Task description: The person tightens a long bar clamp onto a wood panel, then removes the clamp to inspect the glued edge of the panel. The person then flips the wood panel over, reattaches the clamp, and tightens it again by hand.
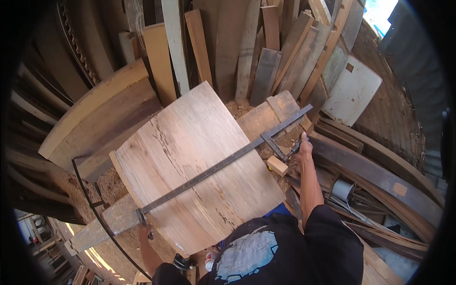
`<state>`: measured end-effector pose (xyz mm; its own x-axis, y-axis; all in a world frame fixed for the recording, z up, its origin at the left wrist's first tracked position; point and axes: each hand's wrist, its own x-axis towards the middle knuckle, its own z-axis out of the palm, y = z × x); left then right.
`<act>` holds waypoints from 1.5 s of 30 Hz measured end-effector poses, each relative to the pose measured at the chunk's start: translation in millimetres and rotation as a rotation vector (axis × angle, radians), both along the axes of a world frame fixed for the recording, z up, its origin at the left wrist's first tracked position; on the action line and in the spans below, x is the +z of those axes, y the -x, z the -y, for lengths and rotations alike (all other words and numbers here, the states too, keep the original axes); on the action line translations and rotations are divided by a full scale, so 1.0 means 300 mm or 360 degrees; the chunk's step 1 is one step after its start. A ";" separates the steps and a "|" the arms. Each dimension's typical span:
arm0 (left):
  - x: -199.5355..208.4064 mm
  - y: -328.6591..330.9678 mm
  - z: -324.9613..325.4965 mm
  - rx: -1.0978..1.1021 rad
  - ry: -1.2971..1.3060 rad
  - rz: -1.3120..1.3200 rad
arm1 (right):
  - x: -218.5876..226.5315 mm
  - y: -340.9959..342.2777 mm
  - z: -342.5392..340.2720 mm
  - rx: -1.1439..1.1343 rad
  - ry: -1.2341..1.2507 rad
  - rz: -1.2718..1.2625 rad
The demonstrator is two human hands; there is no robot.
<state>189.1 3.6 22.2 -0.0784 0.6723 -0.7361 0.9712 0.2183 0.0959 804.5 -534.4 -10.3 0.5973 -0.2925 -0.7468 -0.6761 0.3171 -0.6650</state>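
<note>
A wide, pale wooden panel (pixel 190 156) with dark, worm-like streaks lies in front of me. Across its face runs a long dark metal bar clamp (pixel 204 176). At the clamp's lower-left end, my left hand (pixel 144 233) is closed around the jaw beside the panel's edge; its fingers are partly hidden. My right hand (pixel 305 148) grips the clamp's screw handle past the panel's right edge. A small wood block (pixel 277 166) sits between the sliding jaw and that edge, with a bit of yellow beside it.
A second dark bar clamp (pixel 105 223) is at the left. Boards (pixel 228 47) lean along the back, and curved wooden pieces (pixel 99 109) stand at the left. Long curved timbers (pixel 380 166) and a metal can (pixel 342 190) lie at right. Sawdust (pixel 111 183) covers the ground.
</note>
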 end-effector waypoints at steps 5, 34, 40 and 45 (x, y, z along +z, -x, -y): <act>-0.046 0.010 -0.036 0.0115 0.0104 -0.0017 | -0.050 0.004 0.049 0.0176 -0.0283 0.0065; 0.024 -0.055 0.012 0.0018 -0.0020 -0.0048 | 0.134 0.027 0.029 0.0695 0.0371 0.0009; 0.011 -0.042 -0.007 0.0126 0.0140 -0.0088 | 0.190 0.040 0.020 0.0556 0.0000 -0.0029; 0.032 -0.084 -0.005 0.0150 0.0198 -0.0158 | 0.120 0.062 0.100 0.0474 -0.0195 0.0121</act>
<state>214.3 5.0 31.8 -0.2133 0.5627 -0.7987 0.9491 0.3132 -0.0329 785.9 -564.5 25.7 0.6985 -0.0074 -0.7156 -0.7010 0.1940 -0.6862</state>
